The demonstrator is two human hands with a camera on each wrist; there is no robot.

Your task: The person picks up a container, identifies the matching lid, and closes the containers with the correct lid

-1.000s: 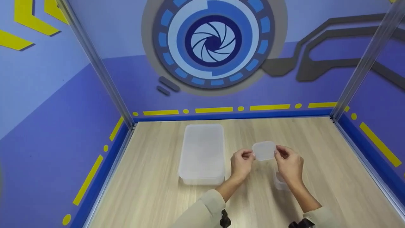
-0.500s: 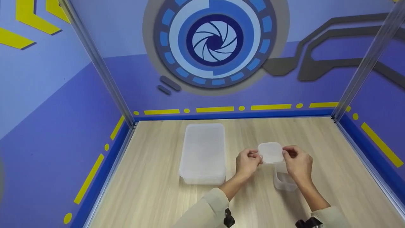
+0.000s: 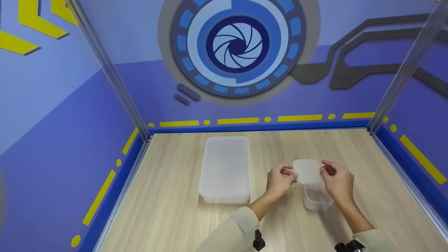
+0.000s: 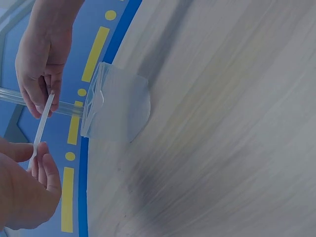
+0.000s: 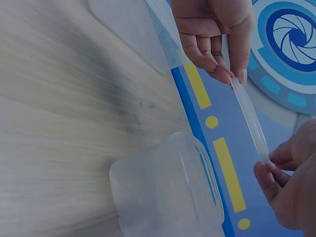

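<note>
A small, translucent lid [image 3: 306, 171] with rounded corners is pinched along its left edge by my left hand [image 3: 280, 180] and along its right edge by my right hand [image 3: 338, 182]. It hangs in the air, apart from the small clear container [image 3: 316, 200] that stands uncovered on the table below. From the left wrist view the lid [image 4: 42, 123] appears nearly edge-on between the fingertips. The right wrist view also catches its thin rim [image 5: 251, 121], with the container [image 5: 165, 185] lower down. Part of the container is hidden behind the lid and my right hand.
A large translucent box [image 3: 225, 168], covered by a flat lid, stands left of my hands. Wood-patterned table [image 3: 168, 217] surrounds it. Blue printed panels [image 3: 140, 91] and metal posts enclose the back and sides.
Both hands have carried the lid rightward, so it now sits over the far side of the small container in the head view. More of that container shows. The large box stays put.
</note>
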